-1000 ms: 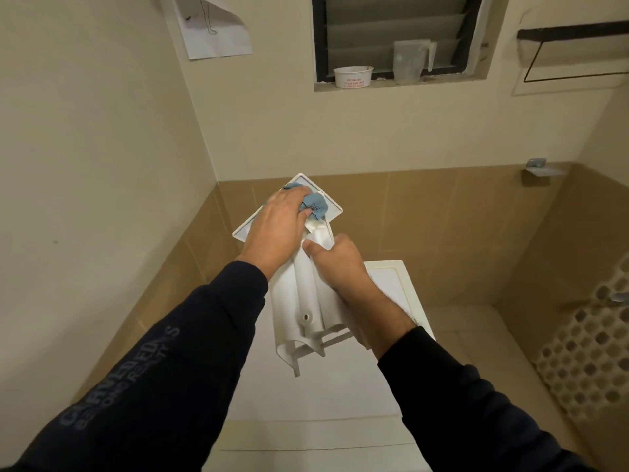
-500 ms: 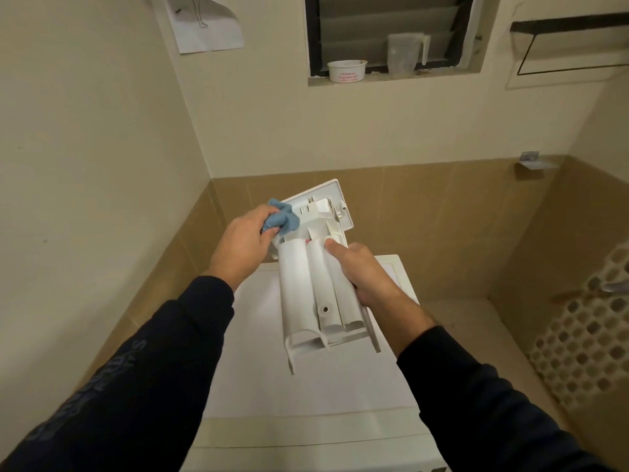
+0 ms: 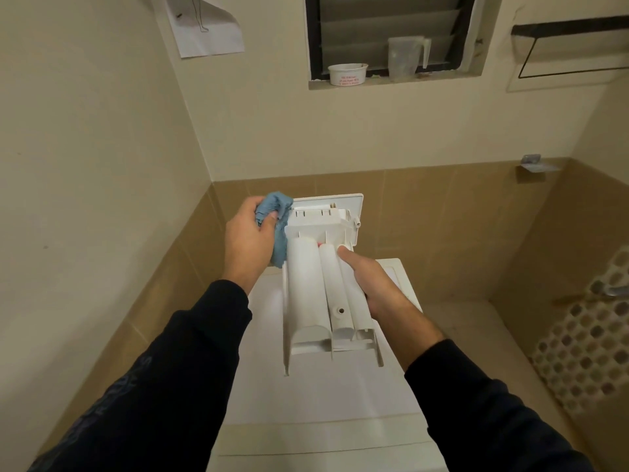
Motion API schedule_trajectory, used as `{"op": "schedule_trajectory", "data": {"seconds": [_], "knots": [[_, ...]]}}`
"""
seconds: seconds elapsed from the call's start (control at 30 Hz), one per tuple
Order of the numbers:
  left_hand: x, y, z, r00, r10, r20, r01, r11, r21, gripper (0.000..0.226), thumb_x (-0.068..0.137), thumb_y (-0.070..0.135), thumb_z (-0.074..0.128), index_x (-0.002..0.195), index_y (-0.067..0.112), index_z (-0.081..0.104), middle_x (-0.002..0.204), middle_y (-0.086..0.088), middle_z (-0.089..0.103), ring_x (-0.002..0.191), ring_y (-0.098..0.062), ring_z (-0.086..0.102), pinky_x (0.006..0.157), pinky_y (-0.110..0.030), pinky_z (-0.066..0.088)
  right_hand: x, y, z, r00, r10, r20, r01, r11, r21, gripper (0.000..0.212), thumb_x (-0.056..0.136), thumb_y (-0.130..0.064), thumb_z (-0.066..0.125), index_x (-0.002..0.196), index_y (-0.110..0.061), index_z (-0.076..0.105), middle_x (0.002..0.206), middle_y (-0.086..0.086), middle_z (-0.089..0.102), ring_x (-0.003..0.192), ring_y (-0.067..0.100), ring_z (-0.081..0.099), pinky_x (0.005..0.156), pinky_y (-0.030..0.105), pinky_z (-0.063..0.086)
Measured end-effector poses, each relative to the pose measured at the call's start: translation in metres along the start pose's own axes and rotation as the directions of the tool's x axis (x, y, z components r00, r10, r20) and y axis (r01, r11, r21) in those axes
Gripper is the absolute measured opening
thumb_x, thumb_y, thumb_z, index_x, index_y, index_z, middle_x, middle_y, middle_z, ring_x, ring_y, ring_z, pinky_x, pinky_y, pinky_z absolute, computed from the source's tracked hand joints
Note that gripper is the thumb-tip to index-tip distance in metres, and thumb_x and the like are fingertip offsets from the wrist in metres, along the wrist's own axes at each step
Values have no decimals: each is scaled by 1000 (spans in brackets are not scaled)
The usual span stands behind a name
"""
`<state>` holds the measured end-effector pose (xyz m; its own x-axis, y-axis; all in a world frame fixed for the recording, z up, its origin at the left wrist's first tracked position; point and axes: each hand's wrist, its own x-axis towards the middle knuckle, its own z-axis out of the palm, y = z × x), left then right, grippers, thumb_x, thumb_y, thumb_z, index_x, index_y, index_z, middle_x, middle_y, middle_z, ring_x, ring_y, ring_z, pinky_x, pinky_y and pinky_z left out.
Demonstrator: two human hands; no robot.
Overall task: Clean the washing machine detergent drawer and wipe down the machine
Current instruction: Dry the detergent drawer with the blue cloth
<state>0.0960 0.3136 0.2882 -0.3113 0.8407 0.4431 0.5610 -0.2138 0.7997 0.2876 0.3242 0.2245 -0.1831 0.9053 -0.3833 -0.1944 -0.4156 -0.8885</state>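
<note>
A white detergent drawer [image 3: 306, 291] is held in the air above the white washing machine [image 3: 323, 403], underside facing me, its front panel pointing away. My right hand [image 3: 377, 284] grips the drawer along its right side, thumb on the rounded underside. My left hand [image 3: 248, 243] grips a bunched blue cloth [image 3: 277, 216] and holds it against the drawer's upper left edge, near the front panel.
Beige walls close in on the left and behind the machine. A window sill holds a white tub [image 3: 347, 73] and a clear measuring jug [image 3: 406, 57]. A paper sheet [image 3: 204, 25] hangs top left. A honeycomb mat [image 3: 592, 335] stands right.
The drawer has turned from tilted left to nearly straight. My left hand with the cloth slid off the front panel to the drawer's left edge. My right hand kept its grip.
</note>
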Motion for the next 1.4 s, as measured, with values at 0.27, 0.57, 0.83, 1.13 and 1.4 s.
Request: {"op": "schedule_trajectory", "data": {"seconds": [0.27,0.57,0.83,1.13,1.4], "knots": [[-5,-10,18,981,-194,17,192,949,-250,16,101,20,49,117,20,51,108,0,62,97,-15,63,76,-28,54,-3,4,1,998,-64,24,61,994,88,40,96,-40,58,122,-10,63,108,12,74,99,30,72,90,50,56],[-11,-6,15,958,-281,62,287,917,-277,8,98,21,55,106,19,57,101,-4,67,95,-20,66,85,-45,58,-2,13,-6,964,-232,-131,225,972,-68,37,97,-42,56,117,-12,52,106,3,61,90,15,62,62,28,48],[-27,24,42,930,230,288,-316,899,302,41,98,13,49,140,13,49,150,-8,43,144,-20,32,119,-27,18,-6,15,15,941,-334,-51,327,939,-108,19,98,-28,57,84,-17,59,75,-3,60,66,6,59,54,16,48],[-10,21,42,750,394,531,-579,779,241,43,94,18,62,136,17,54,146,0,50,144,-13,33,119,-27,16,1,18,19,918,-395,-33,386,909,-159,34,88,-41,63,115,-21,61,103,-2,71,97,15,67,82,32,54],[5,1,26,734,421,533,-657,642,397,33,82,19,59,114,23,64,113,6,66,111,-19,57,89,-31,41,-4,14,21,910,-414,9,387,842,-376,27,90,-28,65,66,-26,52,50,-16,48,50,1,42,51,18,35]]}}
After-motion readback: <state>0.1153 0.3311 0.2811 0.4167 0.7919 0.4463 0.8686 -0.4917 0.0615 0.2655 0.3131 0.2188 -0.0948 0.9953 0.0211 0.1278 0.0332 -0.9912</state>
